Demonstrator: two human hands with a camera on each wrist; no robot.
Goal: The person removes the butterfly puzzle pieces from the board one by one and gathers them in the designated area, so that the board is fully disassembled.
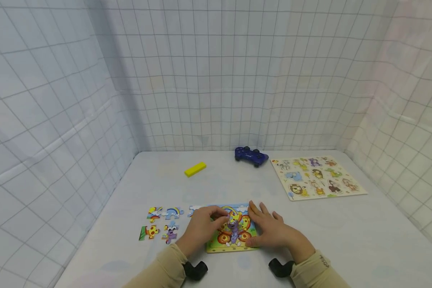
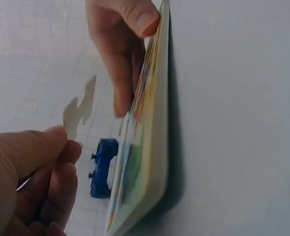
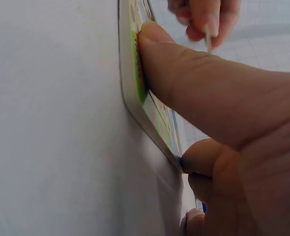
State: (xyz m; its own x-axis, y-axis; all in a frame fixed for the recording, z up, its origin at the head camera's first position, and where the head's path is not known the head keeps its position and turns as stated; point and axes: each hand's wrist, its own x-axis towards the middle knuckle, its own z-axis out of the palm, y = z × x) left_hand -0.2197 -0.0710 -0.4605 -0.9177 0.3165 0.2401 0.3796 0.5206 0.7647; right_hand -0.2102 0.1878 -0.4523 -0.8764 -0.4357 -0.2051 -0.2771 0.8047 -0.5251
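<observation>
My left hand (image 1: 201, 226) is over the left part of a jigsaw puzzle board (image 1: 226, 250) with a butterfly picture. Between its thumb and fingers it pinches a puzzle piece (image 2: 76, 115), whose pale back shows in the left wrist view, raised off the board. My right hand (image 1: 272, 231) rests on the board's right side with fingers spread. In the right wrist view its thumb (image 3: 157, 54) presses the picture surface near the edge, while a fingertip (image 3: 191, 160) touches the board's far corner. The left hand hides the board's left part.
Several loose pieces, among them a rainbow piece (image 1: 173, 213) and a purple face piece (image 1: 171, 233), lie left of the board. Farther back are a yellow block (image 1: 195, 169), a blue game controller (image 1: 251, 156) and an animal puzzle board (image 1: 318, 179). Gridded white cloth walls (image 1: 216, 80) surround the table.
</observation>
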